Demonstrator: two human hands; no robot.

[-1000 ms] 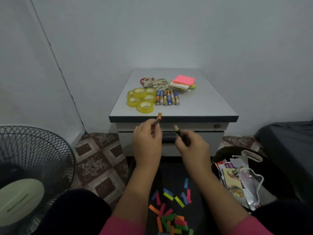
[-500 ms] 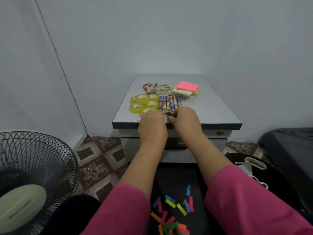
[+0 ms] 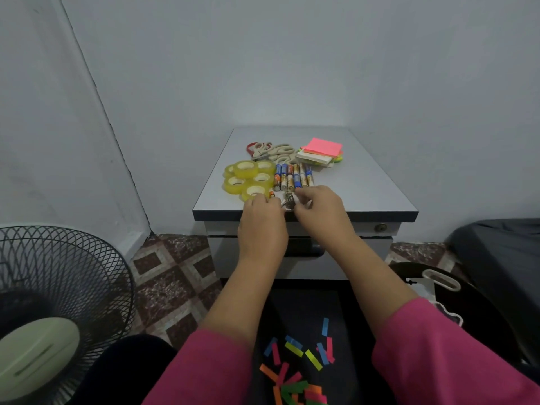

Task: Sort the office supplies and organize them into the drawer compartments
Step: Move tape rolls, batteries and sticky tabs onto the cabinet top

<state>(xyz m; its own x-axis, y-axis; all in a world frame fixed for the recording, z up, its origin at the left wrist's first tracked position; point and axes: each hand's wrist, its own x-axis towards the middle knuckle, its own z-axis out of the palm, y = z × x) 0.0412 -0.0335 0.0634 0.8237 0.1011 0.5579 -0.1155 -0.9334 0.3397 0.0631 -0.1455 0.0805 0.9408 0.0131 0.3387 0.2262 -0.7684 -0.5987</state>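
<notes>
Pale grey walls meet in a corner behind the small drawer cabinet point(image 3: 365, 188), whose flat top carries the sorted piles while the drawers point(image 3: 304, 252) below are shut. Both hands have reached to the front edge of that top. The dark battery point(image 3: 289, 199) lies loose between them, just ahead of the fingertips, its long axis running roughly front to back like the row of batteries point(image 3: 293, 177) directly behind it. The right hand point(image 3: 320, 210) looks nearer to it, fingers curled with the tips beside the battery, though I cannot tell whether they pinch it or merely touch it. The left hand point(image 3: 263, 220) is curled too, knuckles up, and an orange-tipped battery point(image 3: 272, 194) pokes out just past its fingers; whether it is gripped is hidden. Yellow tape rolls point(image 3: 248, 178) sit to the left, touching one another, with scissors point(image 3: 270, 150) and sticky notes point(image 3: 321, 152) further back. Coloured paper strips point(image 3: 295, 366) lie scattered on the dark mat near the person's knees. Printing shows on the battery wrappers, but it is too small to read. My guess is the two loose batteries join the row next.
</notes>
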